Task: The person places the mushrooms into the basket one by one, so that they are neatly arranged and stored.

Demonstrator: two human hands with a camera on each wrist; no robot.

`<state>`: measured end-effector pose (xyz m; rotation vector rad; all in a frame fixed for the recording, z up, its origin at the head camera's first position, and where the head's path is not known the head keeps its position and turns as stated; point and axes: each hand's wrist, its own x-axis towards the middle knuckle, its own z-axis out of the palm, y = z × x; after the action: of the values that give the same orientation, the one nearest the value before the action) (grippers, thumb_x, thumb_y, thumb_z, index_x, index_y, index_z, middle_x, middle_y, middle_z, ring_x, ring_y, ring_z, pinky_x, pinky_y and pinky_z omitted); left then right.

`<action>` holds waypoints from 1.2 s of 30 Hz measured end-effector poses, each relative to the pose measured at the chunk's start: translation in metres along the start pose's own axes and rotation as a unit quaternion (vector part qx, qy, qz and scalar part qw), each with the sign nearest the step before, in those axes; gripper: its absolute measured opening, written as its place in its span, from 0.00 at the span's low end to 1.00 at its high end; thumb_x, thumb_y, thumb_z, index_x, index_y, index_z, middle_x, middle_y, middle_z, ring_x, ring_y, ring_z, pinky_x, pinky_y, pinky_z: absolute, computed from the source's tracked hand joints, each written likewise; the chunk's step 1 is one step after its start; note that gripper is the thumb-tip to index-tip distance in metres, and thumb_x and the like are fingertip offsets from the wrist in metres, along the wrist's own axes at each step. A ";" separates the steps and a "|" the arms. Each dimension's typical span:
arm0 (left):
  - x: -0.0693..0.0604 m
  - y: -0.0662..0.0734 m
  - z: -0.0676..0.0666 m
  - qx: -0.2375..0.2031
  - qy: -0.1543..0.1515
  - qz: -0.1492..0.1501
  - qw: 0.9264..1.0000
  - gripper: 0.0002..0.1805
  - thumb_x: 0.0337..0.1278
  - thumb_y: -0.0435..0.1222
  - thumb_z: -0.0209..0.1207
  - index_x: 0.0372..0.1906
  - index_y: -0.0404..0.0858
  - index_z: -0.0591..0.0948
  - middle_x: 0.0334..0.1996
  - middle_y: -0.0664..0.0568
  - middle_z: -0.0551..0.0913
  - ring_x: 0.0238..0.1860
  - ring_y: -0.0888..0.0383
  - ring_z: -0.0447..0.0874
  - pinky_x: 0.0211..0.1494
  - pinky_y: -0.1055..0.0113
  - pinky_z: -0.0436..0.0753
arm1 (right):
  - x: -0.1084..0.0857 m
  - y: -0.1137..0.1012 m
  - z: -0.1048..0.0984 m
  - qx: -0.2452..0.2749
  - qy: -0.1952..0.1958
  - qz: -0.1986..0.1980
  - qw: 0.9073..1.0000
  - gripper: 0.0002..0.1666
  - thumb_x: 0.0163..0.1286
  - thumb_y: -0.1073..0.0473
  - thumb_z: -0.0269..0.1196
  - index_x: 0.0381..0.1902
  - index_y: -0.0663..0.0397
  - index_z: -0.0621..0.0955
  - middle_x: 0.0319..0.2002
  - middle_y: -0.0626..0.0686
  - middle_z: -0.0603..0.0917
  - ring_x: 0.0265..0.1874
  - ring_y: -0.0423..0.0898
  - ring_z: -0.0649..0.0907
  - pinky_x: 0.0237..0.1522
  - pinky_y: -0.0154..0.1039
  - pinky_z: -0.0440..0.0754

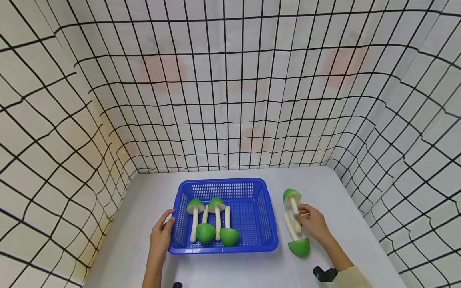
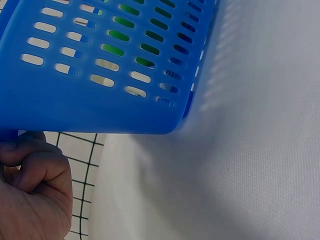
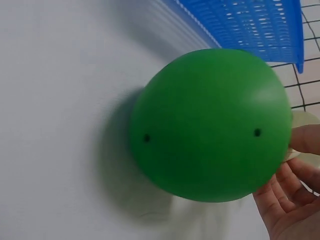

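Note:
A blue plastic basket [image 1: 270,216] stands on the white table with several green-capped toy mushrooms [image 1: 229,237] lying side by side in its left half. At its left rim, my left hand [image 1: 161,236] grips the edge; in the left wrist view the curled fingers [image 2: 42,167] meet the rim. To the right of the basket, my right hand [image 1: 312,222] pinches the pale stem of a toy mushroom [image 1: 291,195] whose cap points away from me. Beside that stem lies another mushroom [image 1: 299,247], cap toward me. Its green cap [image 3: 210,125] hides part of the right hand in the right wrist view.
Black wire mesh [image 1: 234,88] over white sheeting walls the table [image 1: 223,270] at the back and both sides. A small black object [image 1: 325,274] shows by my right wrist, and another dark piece [image 1: 177,285] at the bottom edge near my left forearm.

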<state>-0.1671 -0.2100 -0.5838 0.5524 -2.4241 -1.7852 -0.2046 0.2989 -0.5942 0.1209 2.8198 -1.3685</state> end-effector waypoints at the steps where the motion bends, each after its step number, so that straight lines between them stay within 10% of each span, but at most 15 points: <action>1: 0.001 0.000 0.000 0.000 0.000 0.001 1.000 0.22 0.80 0.46 0.49 0.72 0.52 0.75 0.60 0.34 0.81 0.47 0.46 0.83 0.43 0.63 0.85 | 0.001 -0.001 -0.001 0.002 0.002 0.000 1.000 0.24 0.72 0.58 0.66 0.60 0.67 0.78 0.47 0.62 0.85 0.42 0.49 0.87 0.34 0.31 0.83; 36: 0.003 0.000 0.000 -0.004 0.002 -0.005 1.000 0.22 0.80 0.45 0.49 0.72 0.51 0.75 0.59 0.34 0.82 0.44 0.48 0.82 0.41 0.65 0.84 | 0.006 -0.053 -0.002 0.113 0.004 -0.008 0.994 0.25 0.76 0.55 0.64 0.65 0.62 0.77 0.55 0.63 0.83 0.39 0.39 0.87 0.43 0.40 0.88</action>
<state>-0.1700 -0.2110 -0.5844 0.5669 -2.4148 -1.7963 -0.2147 0.2681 -0.5519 0.1062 2.6673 -1.6910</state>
